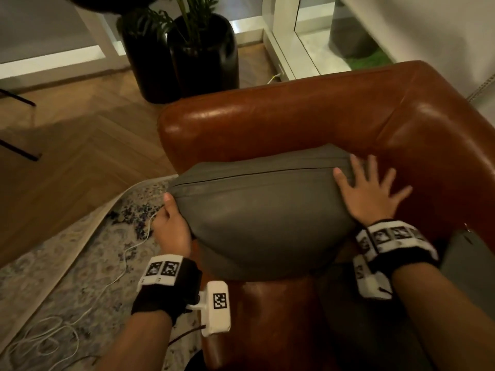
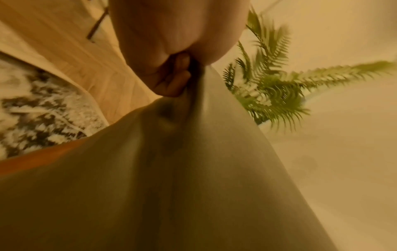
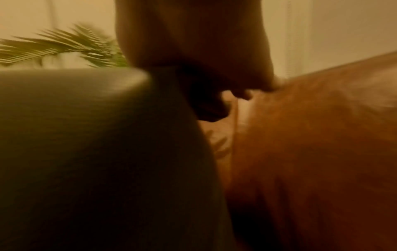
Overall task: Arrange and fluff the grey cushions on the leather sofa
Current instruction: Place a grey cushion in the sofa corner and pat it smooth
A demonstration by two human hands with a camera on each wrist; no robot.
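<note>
Two black pots at 11 o'clock hold green plants. The cushion sits on the sofa. Left hand fingers grip its corner; right hand lies flat, fingers spread.

One grey cushion sits on one brown leather sofa. Two hands show, left and right. Two black planters stand behind; one white cable lies on one rug.

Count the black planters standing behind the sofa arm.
2. One black planter stands on the wooden floor to the left; the other, holding a palm, stands beside it on the right, nearer the sofa arm. The arm may hide more.
</note>
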